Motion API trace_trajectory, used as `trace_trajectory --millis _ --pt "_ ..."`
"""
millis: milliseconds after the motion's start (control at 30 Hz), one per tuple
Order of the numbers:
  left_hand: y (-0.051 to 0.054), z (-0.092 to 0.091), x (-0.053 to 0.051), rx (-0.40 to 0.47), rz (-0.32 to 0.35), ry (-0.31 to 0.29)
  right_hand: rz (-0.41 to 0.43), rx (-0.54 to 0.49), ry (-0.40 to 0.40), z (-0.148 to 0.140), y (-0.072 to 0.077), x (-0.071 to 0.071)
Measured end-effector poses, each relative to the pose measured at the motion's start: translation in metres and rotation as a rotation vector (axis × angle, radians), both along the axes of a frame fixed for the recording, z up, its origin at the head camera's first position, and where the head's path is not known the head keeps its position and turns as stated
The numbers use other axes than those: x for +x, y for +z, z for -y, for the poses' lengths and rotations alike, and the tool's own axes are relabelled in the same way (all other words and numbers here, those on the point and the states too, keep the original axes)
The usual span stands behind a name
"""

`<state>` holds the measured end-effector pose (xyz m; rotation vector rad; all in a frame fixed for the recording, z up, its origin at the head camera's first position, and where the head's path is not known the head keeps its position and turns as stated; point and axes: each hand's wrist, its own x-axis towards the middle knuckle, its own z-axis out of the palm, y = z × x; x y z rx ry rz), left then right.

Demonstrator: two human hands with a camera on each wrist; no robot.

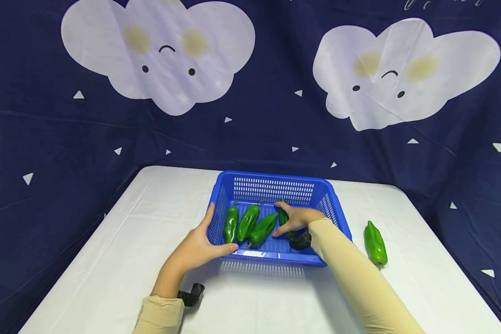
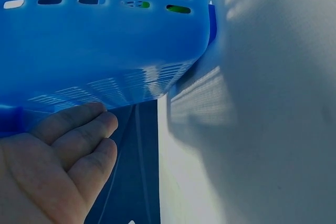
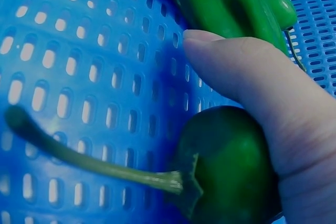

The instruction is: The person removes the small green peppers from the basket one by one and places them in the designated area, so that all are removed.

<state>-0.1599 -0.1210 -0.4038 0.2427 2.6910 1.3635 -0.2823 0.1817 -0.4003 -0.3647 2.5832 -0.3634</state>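
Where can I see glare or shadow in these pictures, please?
Head view: white glare on the basket's near rim, highlights on the peppers; left wrist view: soft shadow over the table; right wrist view: the nearest pepper looks dark.

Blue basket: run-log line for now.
left hand: spread at corner of blue basket | right hand: over green pepper, grip unclear | three more peppers: inside | lone pepper: table, right of basket

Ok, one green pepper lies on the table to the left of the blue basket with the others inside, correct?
Wrong side: the head view shows that green pepper on the table to the right of the blue basket. The rest holds.
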Motion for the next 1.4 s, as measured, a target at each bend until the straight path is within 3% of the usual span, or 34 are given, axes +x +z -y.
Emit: trace_trajectory --millis 1400 --pt "0.0007 -0.0009 0.0015 0.010 0.009 0.002 0.017 0.015 -0.017 -0.0002 0.0007 0.0021"
